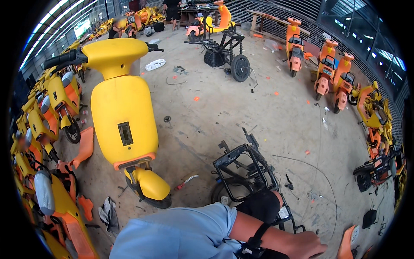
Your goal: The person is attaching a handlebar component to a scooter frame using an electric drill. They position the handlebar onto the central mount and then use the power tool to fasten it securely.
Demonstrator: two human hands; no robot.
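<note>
My left arm, in a light blue sleeve point(172, 235), reaches across the lower edge toward the right, with a black strap point(258, 235) round the forearm. At its end my left hand point(304, 245) is closed, knuckles up; its fingertips and anything in them are hidden. A bent knee in black cloth point(258, 206) shows just above the forearm. Close beyond it stands a bare black scooter frame point(241, 162) with a wheel, partly covered by the knee. My right hand is out of view.
A yellow scooter front point(123, 108) with handlebars stands at the left. Rows of yellow scooters point(56, 95) line the left side; orange ones point(323, 69) stand along the right wall. Another stripped frame point(224, 54) is farther back. A cable point(317, 168) and orange panels point(84, 149) lie on the floor.
</note>
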